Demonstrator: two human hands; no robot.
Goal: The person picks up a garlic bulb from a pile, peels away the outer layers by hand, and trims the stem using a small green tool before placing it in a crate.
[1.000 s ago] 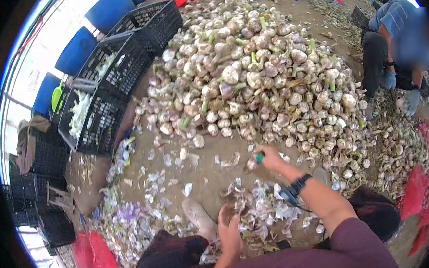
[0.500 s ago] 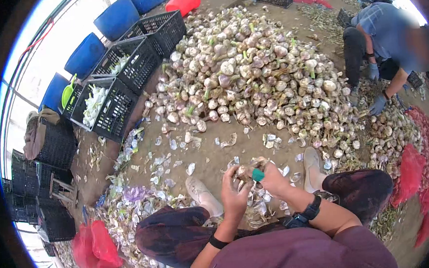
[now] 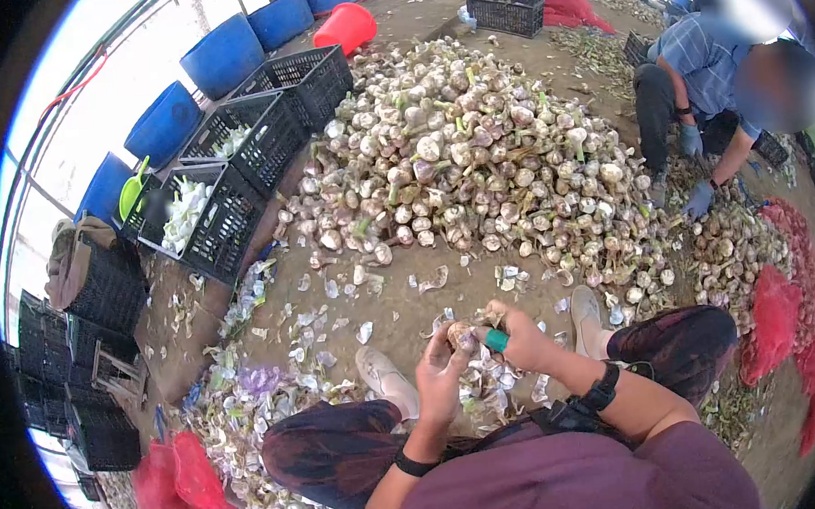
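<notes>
A garlic bulb sits between my two hands, above the ground between my feet. My left hand has its fingers closed around the bulb from the left. From the other side my right hand pinches at the same bulb, its curled fingers partly hiding what they touch. A green band wraps what looks like the right thumb, close against the bulb. Papery garlic skins lie below my hands. A big heap of garlic bulbs rises in front of me.
Black crates at the left hold peeled white garlic, with blue tubs behind. A red bucket lies tilted at the back. Another person in gloves bends over garlic at the right, near red mesh bags.
The bulb now shows more plainly between my hands, and my right fingers have shifted around it. The view has tilted slightly. The other person's gloved hand has moved a little.
</notes>
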